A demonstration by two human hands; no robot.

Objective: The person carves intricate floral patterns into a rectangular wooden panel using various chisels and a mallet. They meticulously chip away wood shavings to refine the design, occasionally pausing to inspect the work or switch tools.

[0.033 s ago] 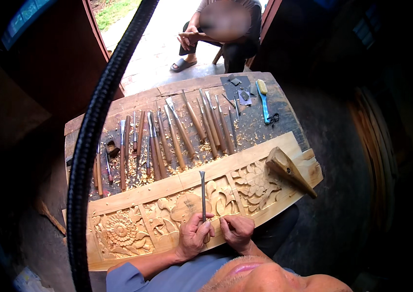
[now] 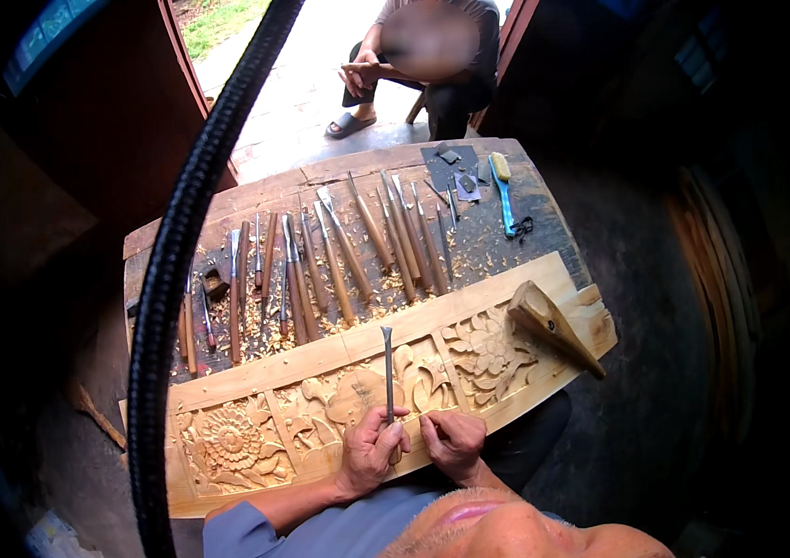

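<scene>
My left hand [image 2: 369,456] is closed around a wood-carving chisel [image 2: 388,372], which stands up from the fist with its flared blade pointing away from me. Beside it, to the right, my right hand [image 2: 454,443] has its fingers curled in; whether anything is inside them is hidden. Both hands are over the near edge of a long pale carved board [image 2: 307,365]. Its panels show flower and leaf reliefs, with a round flower [image 2: 232,441] at the left and another flower [image 2: 493,358] at the right. On the board's right end lies a wooden mallet [image 2: 553,327], handle toward me.
Behind the board, several chisels [image 2: 344,244] lie among shavings on a worn wooden table [image 2: 321,170]. A blue-handled brush [image 2: 504,197] and dark sandpaper pieces [image 2: 449,156] are at the far right. A person [image 2: 479,74] sits beyond the table. A thick black cable [image 2: 176,251] crosses the left side.
</scene>
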